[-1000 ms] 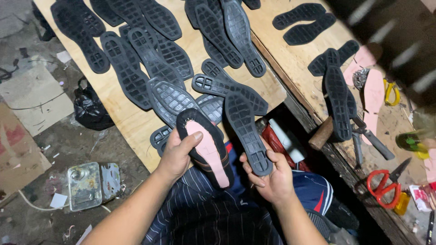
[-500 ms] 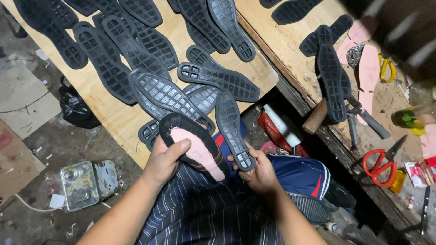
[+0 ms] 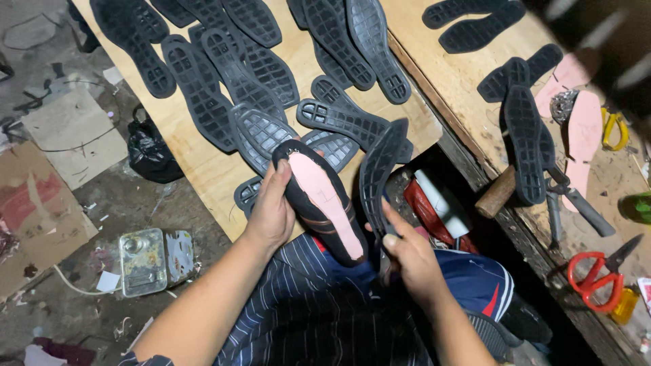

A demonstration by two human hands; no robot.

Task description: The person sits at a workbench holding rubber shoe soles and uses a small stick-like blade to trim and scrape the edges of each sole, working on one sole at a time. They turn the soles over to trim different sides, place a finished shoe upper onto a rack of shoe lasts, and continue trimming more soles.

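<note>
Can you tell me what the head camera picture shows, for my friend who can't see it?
A person's left hand holds an upside-down black shoe with a pink bottom, while the right hand holds a black rubber sole beside it. More soles lie on a wooden board.

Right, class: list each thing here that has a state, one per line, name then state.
left hand: gripping the shoe
shoe: upside down, pink bottom bare, no sole on
right hand: gripping the black sole
black sole: held upright beside the shoe
red scissors: closed, lying flat
hammer: lying on bench edge
</note>
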